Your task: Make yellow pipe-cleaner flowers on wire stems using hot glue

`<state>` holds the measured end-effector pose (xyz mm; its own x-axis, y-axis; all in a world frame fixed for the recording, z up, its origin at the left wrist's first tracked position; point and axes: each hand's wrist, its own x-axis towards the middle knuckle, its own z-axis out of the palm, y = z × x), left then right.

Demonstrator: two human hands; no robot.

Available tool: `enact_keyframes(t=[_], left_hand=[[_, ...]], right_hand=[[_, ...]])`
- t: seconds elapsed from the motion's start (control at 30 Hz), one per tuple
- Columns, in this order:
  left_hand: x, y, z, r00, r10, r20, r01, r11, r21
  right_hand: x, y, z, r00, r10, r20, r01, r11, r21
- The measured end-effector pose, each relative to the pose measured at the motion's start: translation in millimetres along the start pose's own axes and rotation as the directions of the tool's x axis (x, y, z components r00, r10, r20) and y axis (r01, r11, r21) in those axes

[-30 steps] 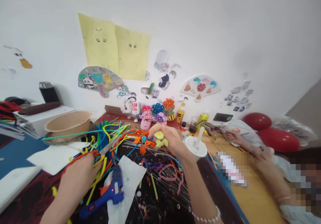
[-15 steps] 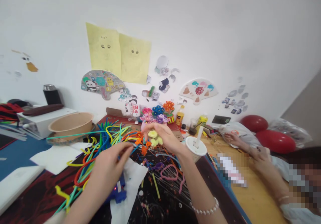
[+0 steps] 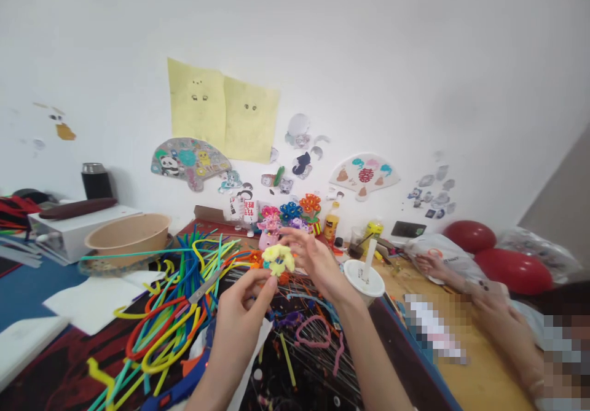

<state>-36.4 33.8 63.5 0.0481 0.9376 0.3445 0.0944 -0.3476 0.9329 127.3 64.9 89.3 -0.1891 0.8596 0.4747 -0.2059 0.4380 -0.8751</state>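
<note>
My left hand (image 3: 246, 306) pinches the lower edge of a fuzzy yellow pipe-cleaner flower (image 3: 279, 256) between thumb and fingertips. The flower is raised above the dark work surface, its petals upward. Just right of it, my right hand (image 3: 318, 266) has its fingers apart and slightly curled, close behind the petals; any contact is hard to make out. Orange pipe-cleaner pieces (image 3: 255, 257) lie behind the left hand. A blue glue gun (image 3: 173, 395) shows partly beneath my left forearm, beside a white sheet (image 3: 251, 365).
Colourful pipe cleaners (image 3: 170, 331) and scissors (image 3: 207, 285) lie left. Finished flowers (image 3: 291, 212) stand at the back. A lidded cup (image 3: 364, 279) is by my right wrist; pink pipe cleaners (image 3: 316, 331) lie before it. Another person's hand (image 3: 436, 266) is at right, near red balloons (image 3: 511, 268).
The yellow flower has passed from my right hand's fingers to a pinch of my left hand, which moved right and inward. My right hand's fingers have spread. The view has tilted up slightly.
</note>
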Motion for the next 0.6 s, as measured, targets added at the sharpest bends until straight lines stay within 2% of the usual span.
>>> enact_keyframes(t=[0.2, 0.4, 0.6], left_hand=[[-1.4, -9.1, 9.0, 1.000, -0.013, -0.023, 0.013, 1.000, -0.012], [-1.1, -18.3, 13.1, 0.999, -0.019, 0.032, 0.018, 0.999, 0.035], [-4.9, -18.5, 16.2, 0.999, -0.003, 0.055, 0.000, 0.998, 0.059]], right_hand=[[-21.3, 26.2, -1.4, 0.995, 0.068, -0.072, -0.062, 0.995, 0.077], [-26.0, 32.2, 1.7, 0.989, 0.056, -0.134, -0.033, 0.985, 0.172], [-32.4, 37.2, -4.4, 0.989, 0.090, -0.121, -0.065, 0.979, 0.195]])
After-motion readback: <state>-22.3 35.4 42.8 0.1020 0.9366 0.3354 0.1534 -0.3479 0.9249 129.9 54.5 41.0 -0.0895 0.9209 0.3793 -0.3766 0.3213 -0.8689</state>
